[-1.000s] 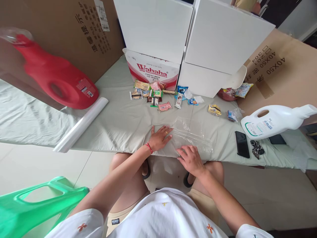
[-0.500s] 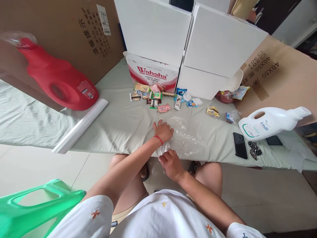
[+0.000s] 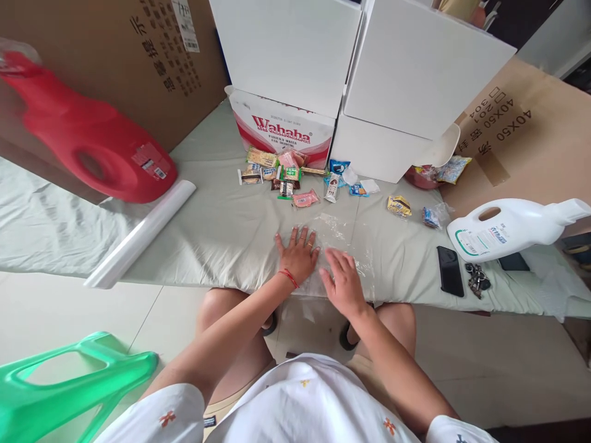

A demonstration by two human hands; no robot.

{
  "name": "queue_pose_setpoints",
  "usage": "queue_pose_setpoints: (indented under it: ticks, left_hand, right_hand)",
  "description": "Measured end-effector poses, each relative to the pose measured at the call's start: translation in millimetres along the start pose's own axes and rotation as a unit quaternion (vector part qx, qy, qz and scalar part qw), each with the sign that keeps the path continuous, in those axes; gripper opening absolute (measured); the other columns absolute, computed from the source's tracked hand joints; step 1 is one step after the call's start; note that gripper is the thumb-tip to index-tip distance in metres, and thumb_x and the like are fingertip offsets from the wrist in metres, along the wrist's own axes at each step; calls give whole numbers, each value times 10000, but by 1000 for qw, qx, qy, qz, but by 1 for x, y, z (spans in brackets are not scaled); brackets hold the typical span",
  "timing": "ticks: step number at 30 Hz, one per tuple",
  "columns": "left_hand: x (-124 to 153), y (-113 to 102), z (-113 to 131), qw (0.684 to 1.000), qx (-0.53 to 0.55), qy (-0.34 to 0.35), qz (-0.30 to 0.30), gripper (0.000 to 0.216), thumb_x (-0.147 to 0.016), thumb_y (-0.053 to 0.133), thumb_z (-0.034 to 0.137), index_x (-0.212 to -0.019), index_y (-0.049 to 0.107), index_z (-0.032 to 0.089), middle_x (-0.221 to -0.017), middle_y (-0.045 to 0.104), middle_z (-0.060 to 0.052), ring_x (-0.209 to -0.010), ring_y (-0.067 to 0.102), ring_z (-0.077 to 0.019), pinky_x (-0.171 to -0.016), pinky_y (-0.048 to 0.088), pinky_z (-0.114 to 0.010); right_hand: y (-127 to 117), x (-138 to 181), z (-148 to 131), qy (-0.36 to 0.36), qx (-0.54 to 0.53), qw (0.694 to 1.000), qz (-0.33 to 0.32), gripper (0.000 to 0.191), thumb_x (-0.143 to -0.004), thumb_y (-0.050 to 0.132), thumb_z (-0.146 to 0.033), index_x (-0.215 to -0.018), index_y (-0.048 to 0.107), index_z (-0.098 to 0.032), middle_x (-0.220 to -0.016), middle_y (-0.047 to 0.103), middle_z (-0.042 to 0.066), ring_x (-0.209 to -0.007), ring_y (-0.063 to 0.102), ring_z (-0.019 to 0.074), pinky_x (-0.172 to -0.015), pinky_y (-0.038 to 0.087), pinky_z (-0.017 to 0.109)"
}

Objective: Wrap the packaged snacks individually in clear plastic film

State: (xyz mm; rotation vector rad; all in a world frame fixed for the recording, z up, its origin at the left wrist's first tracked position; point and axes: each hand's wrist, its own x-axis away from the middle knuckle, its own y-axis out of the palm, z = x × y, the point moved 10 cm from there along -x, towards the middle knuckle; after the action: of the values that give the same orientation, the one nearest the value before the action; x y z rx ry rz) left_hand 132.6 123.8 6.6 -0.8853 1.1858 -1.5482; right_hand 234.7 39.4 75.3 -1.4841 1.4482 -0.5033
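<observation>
A sheet of clear plastic film lies on the pale green cloth in front of me. My left hand is flat on the film's left part, fingers spread. Over the film's middle is my right hand, its fingers stretched out and holding nothing; whether it touches the film I cannot tell. Beyond my hands lie several small wrapped snacks, among them a pink packet and a white packet.
On the left are a red jug and a white roll. A Wahaha box stands at the back. To the right lie a white bottle, a phone and keys. A green stool stands lower left.
My right hand has let go of the film's near edge and moved forward and right, its fingers opening. My left hand has flattened and spread out. The view has shifted slightly.
</observation>
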Motion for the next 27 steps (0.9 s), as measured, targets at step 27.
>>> queue_pose_setpoints:
  ticks: [27]
  left_hand:
    - [-24, -3, -33, 997, 73, 18, -14, 600, -1000, 327, 561, -1581, 357, 412, -1712, 221, -20, -1592, 31, -383, -1181, -22, -779]
  right_hand:
    - [25, -232, 176, 288, 124, 945, -91, 280, -847, 631, -372, -981, 727, -146, -914, 733, 112, -843, 667, 245, -722, 466, 308]
